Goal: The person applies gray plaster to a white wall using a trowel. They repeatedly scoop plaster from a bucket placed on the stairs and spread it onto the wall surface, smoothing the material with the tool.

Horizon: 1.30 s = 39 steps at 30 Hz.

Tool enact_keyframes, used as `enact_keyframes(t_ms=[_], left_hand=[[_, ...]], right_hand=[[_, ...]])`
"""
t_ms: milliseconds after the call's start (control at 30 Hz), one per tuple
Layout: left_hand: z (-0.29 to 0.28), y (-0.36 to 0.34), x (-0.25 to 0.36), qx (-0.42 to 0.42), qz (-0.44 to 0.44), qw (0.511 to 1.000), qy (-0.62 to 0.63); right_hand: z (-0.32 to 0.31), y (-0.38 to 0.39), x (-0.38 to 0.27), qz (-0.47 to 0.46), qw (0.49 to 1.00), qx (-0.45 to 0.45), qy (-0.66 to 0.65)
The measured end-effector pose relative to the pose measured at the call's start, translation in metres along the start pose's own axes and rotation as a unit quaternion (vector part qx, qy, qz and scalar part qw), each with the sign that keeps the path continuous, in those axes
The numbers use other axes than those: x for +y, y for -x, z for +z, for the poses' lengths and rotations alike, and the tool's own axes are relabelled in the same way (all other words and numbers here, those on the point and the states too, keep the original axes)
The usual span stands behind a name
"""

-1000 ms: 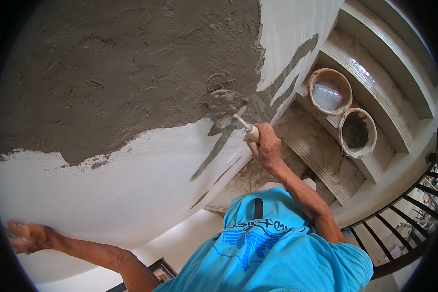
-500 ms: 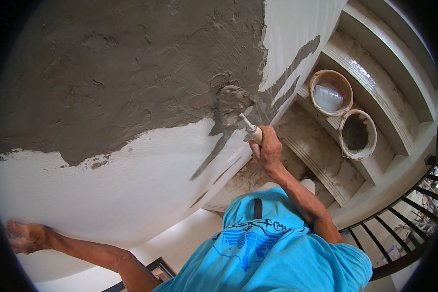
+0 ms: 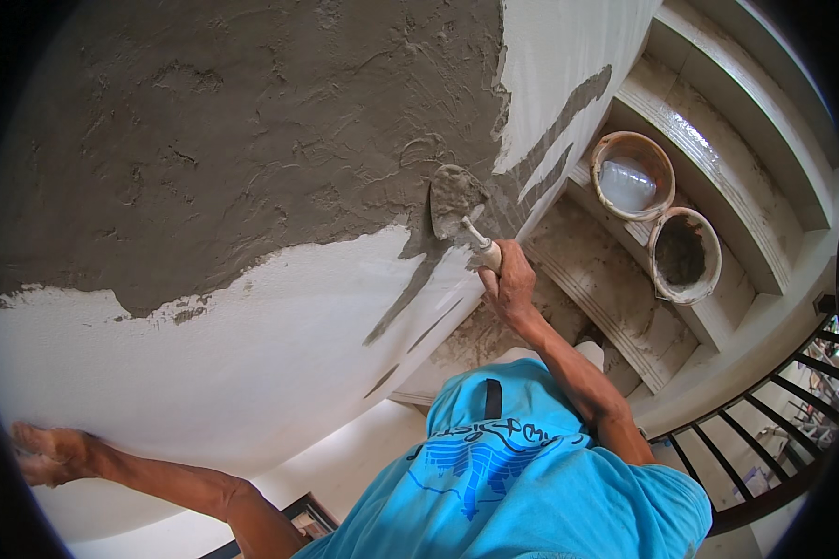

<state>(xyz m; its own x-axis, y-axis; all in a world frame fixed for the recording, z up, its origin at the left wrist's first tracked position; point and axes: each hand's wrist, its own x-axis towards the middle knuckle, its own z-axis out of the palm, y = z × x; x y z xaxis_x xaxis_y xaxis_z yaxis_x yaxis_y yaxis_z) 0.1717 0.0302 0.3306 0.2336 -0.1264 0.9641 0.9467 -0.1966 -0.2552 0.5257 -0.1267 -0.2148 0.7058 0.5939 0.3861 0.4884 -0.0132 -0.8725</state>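
Note:
My right hand [image 3: 513, 284] is closed round the pale handle of a trowel [image 3: 459, 197]. Its blade carries grey mortar and lies at the wet grey plaster [image 3: 280, 140] on the wall, close to the lower edge of the coat. Off to the far left, my left hand [image 3: 54, 455] rests by the bare white wall [image 3: 205, 373]; its fingers look stretched out and hold nothing I can see, though the dark rim blurs them.
Curved stairs [image 3: 615, 298] climb on the right. A bucket [image 3: 633, 177] with water and a clear plastic object stands on a step, beside a second bucket [image 3: 684, 256] holding grey mortar. A dark railing [image 3: 746, 447] borders the stairs. Mortar streaks mark the lower wall.
The trowel blade has tilted slightly, its left edge now standing out from the plaster. My right hand has barely shifted and my left hand stays in place.

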Motion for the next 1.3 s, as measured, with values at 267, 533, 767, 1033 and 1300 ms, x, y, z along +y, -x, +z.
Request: enact_keyframes(t_ms=[267,533,767,1033,1300], left_hand=[[-0.001,0.003,0.008,-0.017,-0.026,0.999,-0.026],[0.005,-0.003,-0.007,0.006,-0.002,0.999,-0.036],[0.005,0.0,-0.001,0.027,-0.004,0.999,-0.022],[0.005,0.0,-0.003,0.013,-0.021,0.999,-0.036],[0.008,-0.008,-0.032,0.034,0.021,0.998,-0.039]], right_hand=[[0.0,-0.006,-0.02,-0.021,0.998,-0.032,-0.043],[0.0,0.008,0.001,0.01,1.0,-0.027,-0.011],[-0.011,0.0,-0.019,-0.015,0.997,-0.039,-0.059],[-0.001,-0.024,-0.065,-0.069,0.994,-0.022,-0.086],[0.006,-0.021,-0.05,-0.025,0.998,0.003,-0.057]])
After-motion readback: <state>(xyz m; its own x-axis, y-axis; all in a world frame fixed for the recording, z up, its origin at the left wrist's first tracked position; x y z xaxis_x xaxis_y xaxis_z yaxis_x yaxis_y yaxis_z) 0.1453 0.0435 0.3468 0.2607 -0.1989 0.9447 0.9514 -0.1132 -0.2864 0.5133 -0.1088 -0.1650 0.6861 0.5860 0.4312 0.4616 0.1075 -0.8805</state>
